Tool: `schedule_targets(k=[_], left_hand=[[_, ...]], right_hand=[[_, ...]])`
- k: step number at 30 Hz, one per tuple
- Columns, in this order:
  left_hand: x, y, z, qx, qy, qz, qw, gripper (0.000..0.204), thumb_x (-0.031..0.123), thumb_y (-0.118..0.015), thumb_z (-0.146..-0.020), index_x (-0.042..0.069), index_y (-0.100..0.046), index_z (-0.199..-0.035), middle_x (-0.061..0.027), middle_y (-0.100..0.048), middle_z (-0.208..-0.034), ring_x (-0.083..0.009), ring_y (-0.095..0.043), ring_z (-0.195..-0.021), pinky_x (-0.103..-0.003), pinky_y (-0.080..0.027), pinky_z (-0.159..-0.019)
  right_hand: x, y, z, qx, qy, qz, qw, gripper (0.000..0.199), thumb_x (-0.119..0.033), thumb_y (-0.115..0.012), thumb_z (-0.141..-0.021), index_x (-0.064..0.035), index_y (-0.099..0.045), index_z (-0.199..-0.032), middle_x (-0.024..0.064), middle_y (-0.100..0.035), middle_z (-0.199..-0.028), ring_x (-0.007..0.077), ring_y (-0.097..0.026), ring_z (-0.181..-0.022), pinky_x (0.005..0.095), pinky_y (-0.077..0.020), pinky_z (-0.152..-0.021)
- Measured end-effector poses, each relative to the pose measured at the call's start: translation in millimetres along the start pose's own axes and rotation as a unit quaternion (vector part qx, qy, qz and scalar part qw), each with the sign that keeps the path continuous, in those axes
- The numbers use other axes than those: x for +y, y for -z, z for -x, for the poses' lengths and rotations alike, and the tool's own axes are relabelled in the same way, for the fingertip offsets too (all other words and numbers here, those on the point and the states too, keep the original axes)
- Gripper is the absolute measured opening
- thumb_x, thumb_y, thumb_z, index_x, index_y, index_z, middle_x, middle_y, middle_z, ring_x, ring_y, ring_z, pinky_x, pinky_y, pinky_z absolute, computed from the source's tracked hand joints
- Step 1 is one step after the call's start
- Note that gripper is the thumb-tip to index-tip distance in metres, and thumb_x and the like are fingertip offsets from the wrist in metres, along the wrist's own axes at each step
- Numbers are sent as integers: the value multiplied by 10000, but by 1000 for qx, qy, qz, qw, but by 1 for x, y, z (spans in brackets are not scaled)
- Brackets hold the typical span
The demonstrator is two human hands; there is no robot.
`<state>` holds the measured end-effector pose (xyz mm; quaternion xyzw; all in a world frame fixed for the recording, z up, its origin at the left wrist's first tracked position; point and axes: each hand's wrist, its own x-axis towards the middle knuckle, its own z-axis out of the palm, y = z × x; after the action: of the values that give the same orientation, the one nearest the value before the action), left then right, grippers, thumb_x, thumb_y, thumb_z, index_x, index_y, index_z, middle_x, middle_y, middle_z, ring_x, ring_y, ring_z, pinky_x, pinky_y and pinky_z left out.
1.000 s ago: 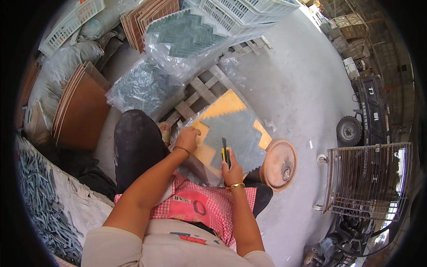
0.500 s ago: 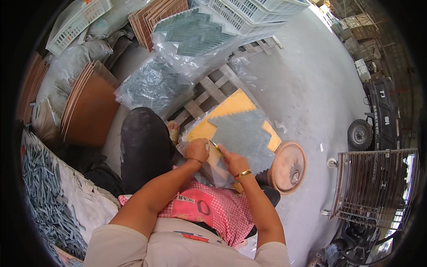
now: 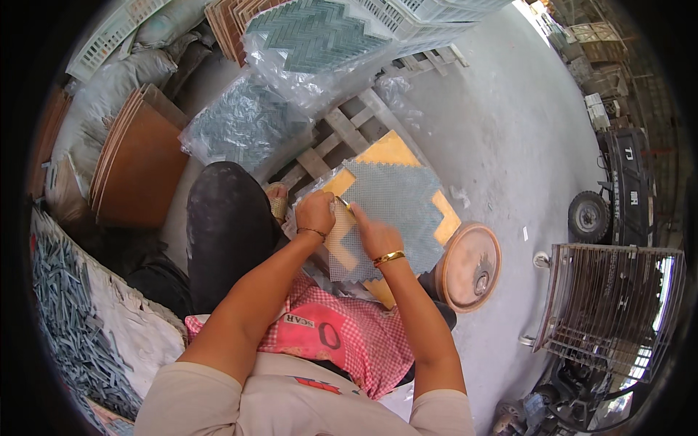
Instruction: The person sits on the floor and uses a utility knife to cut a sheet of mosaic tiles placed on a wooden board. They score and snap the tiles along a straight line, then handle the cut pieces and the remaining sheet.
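Nearest to me: red checked cloth [image 3: 342, 338] over my lap, both forearms reaching out from it toward the mesh sheet [image 3: 396, 211], which I use as landmark. The sheet lies flat on a yellow board [image 3: 392, 151], just beyond my knees.

My left hand [image 3: 315, 212] sits at the sheet's near-left edge, fingers curled shut in a pinch on a small slim tool [image 3: 343, 203]; its tip touches the mesh just inside that edge. What kind of tool I cannot tell, too small. My right hand [image 3: 378, 236] rests on the sheet's near part, just right of the tool, fingers bent and pressing the mesh down, index finger pointing toward the tool tip; it holds nothing that I can see.

Progress, my judgement: the sheet looks laid out and mostly covering the board, with work going on at the near-left edge only. Yellow shows at the far corner, the right side and near-left, so trimming or fixing there looks undone.

Right of the sheet: round brown lid-like disc [image 3: 470, 266] on the floor. Beyond the sheet: wooden pallet [image 3: 342, 138], then plastic-wrapped herringbone tile sheets [image 3: 240, 127], farther white crates [image 3: 407, 18].
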<state>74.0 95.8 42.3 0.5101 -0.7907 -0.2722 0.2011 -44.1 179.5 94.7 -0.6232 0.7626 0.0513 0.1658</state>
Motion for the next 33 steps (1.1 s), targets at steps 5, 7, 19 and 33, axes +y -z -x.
schedule_targets(k=[5,7,19,33], left_hand=[[-5,-5,-11,-3,3,-4,1000,114,42,-517,-627,91,-584,-705,-85,-553,-736,-287,-529,-755,-386,-423,-651],[-6,-4,-11,-10,11,2,1000,110,45,-519,-627,92,-583,-703,-85,-553,-737,-286,-529,-759,-386,-423,-653],[-6,-5,-12,-13,23,29,999,111,64,-537,-631,100,-591,-722,-97,-548,-735,-287,-528,-772,-386,-425,-662],[-5,-1,-12,-26,26,30,999,121,50,-522,-630,88,-594,-719,-107,-555,-734,-291,-531,-770,-390,-427,-660]], right_hand=[[-6,5,-7,10,-16,24,1000,455,-102,-392,-790,-238,-346,-1222,156,-575,-656,320,-565,-540,416,-445,-464],[-6,5,-4,29,-6,23,999,460,-92,-399,-786,-231,-350,-1221,152,-573,-651,317,-564,-535,415,-445,-460],[15,1,22,7,-1,50,999,535,-76,-439,-771,-246,-314,-1262,128,-549,-632,284,-560,-517,385,-449,-455],[29,2,33,-12,-2,67,998,535,-102,-451,-781,-294,-310,-1260,118,-553,-624,274,-552,-500,380,-433,-435]])
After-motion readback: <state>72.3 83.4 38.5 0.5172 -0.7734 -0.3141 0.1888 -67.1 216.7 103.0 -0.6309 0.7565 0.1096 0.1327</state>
